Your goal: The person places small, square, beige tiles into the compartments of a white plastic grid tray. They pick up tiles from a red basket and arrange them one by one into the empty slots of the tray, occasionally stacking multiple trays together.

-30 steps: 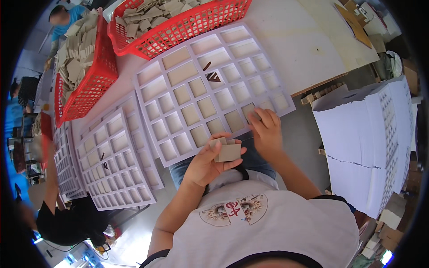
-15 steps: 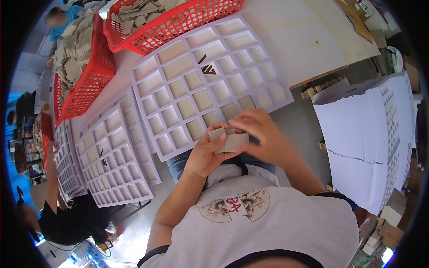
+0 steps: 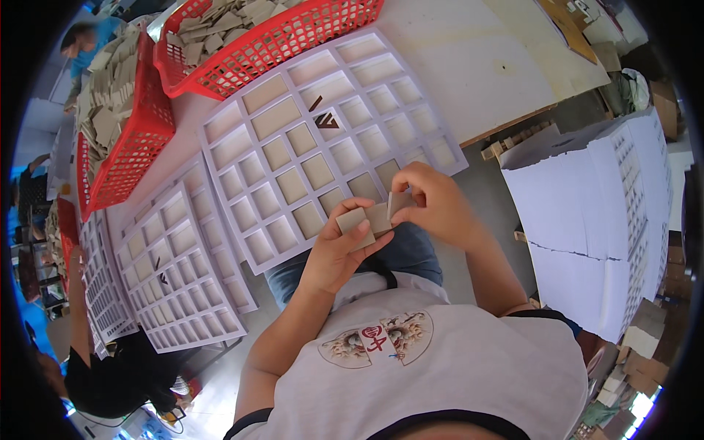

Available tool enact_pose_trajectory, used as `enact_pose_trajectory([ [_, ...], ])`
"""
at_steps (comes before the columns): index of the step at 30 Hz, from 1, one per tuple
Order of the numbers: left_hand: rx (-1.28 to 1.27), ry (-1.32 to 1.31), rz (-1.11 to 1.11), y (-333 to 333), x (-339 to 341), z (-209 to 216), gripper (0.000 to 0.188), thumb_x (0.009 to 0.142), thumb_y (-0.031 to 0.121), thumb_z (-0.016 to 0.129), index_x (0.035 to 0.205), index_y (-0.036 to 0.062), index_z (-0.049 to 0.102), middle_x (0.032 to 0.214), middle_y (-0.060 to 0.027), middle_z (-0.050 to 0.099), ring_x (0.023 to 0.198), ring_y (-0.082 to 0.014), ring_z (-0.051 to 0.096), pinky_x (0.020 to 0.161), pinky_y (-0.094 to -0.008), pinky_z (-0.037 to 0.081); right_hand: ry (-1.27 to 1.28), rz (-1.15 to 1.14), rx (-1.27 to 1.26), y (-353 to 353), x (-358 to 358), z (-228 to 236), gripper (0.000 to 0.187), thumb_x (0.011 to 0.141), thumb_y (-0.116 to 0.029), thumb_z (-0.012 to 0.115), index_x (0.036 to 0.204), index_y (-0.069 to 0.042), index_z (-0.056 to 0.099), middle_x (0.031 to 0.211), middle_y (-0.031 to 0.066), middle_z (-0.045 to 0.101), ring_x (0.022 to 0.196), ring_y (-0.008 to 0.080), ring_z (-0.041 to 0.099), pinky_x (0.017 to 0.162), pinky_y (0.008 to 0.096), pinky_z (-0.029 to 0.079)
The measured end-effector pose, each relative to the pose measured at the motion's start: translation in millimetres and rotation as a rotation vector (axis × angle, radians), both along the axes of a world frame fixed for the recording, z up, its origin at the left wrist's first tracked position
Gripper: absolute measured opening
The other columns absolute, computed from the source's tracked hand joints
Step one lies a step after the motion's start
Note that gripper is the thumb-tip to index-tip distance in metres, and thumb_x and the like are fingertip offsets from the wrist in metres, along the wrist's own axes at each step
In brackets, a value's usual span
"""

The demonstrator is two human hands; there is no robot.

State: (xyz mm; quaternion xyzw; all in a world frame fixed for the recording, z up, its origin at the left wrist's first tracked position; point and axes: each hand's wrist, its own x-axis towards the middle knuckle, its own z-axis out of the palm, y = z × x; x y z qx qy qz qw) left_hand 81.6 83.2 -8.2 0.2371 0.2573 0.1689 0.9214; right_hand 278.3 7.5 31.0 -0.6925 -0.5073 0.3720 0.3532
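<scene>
A few small grey-beige cardboard pieces [image 3: 353,224] are held in my left hand [image 3: 334,246], its thumb pressed on top of them. Close beside it, my right hand [image 3: 433,202] pinches one more cardboard piece [image 3: 398,204] between thumb and fingers. Both hands are just over the near edge of a white compartment tray [image 3: 282,216]. Some of its square and oblong compartments have grey-beige pieces lying in them, while others show bare white. A dark, angular printed mark shows in one upper compartment.
Two red plastic baskets [image 3: 139,158] heaped with cardboard pieces stand beyond the tray. More white trays [image 3: 165,275] lie overlapping at the left, near a person in black [image 3: 121,378]. White trays are stacked [image 3: 579,227] at the right. Another person in blue [image 3: 103,37] is far left.
My right hand, blurred and spread before, has closed on one cardboard piece next to my left hand. The tray and baskets appear shifted slightly left in view.
</scene>
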Motion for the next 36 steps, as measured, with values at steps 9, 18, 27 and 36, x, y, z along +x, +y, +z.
enact_pose_trajectory([
  [9, 0.089, 0.000, 0.036, 10, 13, -19, 0.030, 0.094, 0.007, 0.056, 0.122, 0.0039, 0.046, 0.121, -0.0156, 0.055, 0.121, -0.0335, 0.054, 0.097, -0.0375, 0.049, 0.295, -0.471, 0.223, 20, 58, -75, 0.018, 0.082, 0.002, 0.063, 0.099, -0.001, 0.065, 0.079, 0.0009, 0.058, 0.067, 0.0076, 0.053, 0.060, 0.0224, 0.045],
  [18, 0.222, 0.056, 0.069, 7, 15, -32, 0.033, 0.093, 0.010, 0.058, 0.123, 0.0044, 0.045, 0.116, -0.0135, 0.058, 0.116, -0.0287, 0.058, 0.096, -0.0369, 0.047, -0.233, -0.076, 0.325, 22, 79, -78, 0.023, 0.081, 0.002, 0.063, 0.102, -0.006, 0.066, 0.091, 0.0046, 0.060, 0.071, 0.0143, 0.054, 0.062, 0.0259, 0.044],
  [27, 0.131, 0.098, 0.102, 4, 18, -29, 0.032, 0.094, 0.008, 0.057, 0.124, 0.0027, 0.047, 0.117, -0.0116, 0.059, 0.110, -0.0227, 0.060, 0.093, -0.0348, 0.052, -0.742, 0.007, 0.362, -21, 28, -29, 0.032, 0.079, -0.012, 0.070, 0.111, -0.010, 0.065, 0.111, 0.0120, 0.058, 0.112, 0.0311, 0.051, 0.096, 0.0391, 0.041],
  [36, 0.141, 0.145, 0.047, 0, 26, 4, 0.040, 0.095, 0.009, 0.056, 0.134, 0.0044, 0.046, 0.115, -0.0094, 0.060, 0.104, -0.0198, 0.062, 0.091, -0.0325, 0.052, 0.170, -0.392, 0.243, -6, 20, -22, 0.028, 0.082, -0.005, 0.064, 0.111, -0.005, 0.061, 0.084, 0.0073, 0.060, 0.073, 0.0162, 0.062, 0.067, 0.0288, 0.049],
])
